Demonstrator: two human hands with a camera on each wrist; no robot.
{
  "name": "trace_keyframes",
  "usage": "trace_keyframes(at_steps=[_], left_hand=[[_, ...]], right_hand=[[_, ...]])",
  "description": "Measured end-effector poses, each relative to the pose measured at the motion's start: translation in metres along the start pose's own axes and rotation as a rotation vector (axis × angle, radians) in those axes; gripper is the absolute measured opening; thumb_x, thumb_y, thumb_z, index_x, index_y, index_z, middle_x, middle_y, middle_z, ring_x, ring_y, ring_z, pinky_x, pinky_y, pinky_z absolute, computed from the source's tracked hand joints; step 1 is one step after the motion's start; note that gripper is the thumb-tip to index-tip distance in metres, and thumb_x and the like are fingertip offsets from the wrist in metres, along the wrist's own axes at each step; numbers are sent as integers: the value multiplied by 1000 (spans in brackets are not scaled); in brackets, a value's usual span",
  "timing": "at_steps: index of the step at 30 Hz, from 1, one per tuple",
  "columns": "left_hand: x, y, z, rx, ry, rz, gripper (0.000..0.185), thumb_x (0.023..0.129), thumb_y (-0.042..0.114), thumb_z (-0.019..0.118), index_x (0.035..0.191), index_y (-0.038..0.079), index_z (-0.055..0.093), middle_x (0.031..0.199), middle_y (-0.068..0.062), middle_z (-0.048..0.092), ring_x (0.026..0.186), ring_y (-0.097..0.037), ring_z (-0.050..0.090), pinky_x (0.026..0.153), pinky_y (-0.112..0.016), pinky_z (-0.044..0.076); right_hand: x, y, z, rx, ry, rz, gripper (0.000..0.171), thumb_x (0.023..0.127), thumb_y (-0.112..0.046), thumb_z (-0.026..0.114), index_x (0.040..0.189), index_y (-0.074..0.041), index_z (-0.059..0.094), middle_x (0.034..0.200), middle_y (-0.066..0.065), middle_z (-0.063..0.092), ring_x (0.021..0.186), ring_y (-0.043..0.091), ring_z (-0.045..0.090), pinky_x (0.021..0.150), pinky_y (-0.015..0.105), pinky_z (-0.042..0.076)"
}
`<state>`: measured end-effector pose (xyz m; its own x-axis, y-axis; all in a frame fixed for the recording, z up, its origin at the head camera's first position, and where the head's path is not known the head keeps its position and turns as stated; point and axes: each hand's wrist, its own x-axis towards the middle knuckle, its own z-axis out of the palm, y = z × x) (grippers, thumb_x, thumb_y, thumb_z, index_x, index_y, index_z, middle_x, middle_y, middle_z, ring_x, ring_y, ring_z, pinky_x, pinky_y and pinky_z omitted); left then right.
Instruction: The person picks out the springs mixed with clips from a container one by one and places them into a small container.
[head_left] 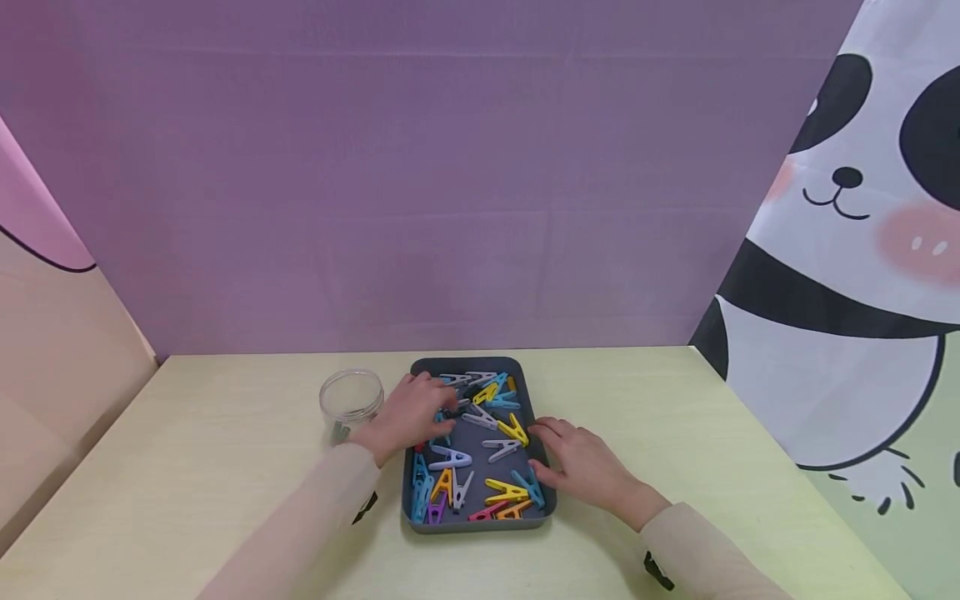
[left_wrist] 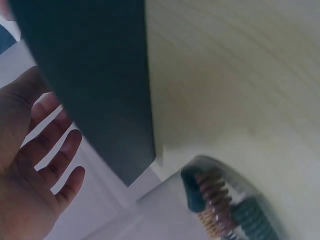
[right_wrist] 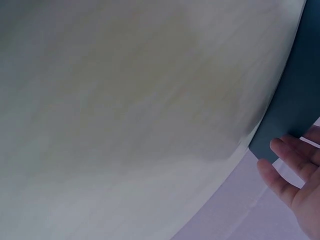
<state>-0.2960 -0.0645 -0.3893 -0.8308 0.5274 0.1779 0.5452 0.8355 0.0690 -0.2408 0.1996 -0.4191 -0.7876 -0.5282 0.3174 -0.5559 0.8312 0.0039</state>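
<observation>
A dark grey tray (head_left: 480, 527) holds many clothespins in yellow, blue, white, orange, purple and red. My left hand (head_left: 408, 417) reaches over the tray's left side, with fingertips above the clothespins at the far left. In the left wrist view that hand (left_wrist: 25, 195) has its fingers spread and loosely bent beside the tray wall (left_wrist: 100, 85). Part of its thumb side is hidden behind the wall. My right hand (head_left: 581, 462) is at the tray's right rim, fingers lightly bent. The right wrist view has these fingertips (right_wrist: 270, 172) right at the tray's outer wall (right_wrist: 287, 95).
A clear round jar (head_left: 351, 396) stands left of the tray, close to my left wrist. Coiled green and brown pieces (left_wrist: 215, 195) lie inside it. The pale wooden table (head_left: 247, 467) meets a purple backdrop (head_left: 420, 183) at its far edge. A panda-printed cloth (head_left: 832, 317) hangs at the right.
</observation>
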Motion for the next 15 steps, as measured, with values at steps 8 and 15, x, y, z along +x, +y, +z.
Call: trace_keyframes(at_steps=[8,15], left_hand=[[14,1,11,31,-15,-10,23,78,35,70,97,22,67,95,6,66,84,-16,49,80,-34,39],[20,4,16,51,-36,-50,26,78,34,71,99,21,67,99,5,66,88,-18,51,83,-36,39]], right_hand=[[0,-1,-2,-4,-9,7,48,81,-39,62,118,-8,57,119,9,58,107,22,56,85,39,48],[-1,-1,-2,2,-17,12,48,81,-38,62,119,-8,56,120,9,57,107,23,56,85,39,48]])
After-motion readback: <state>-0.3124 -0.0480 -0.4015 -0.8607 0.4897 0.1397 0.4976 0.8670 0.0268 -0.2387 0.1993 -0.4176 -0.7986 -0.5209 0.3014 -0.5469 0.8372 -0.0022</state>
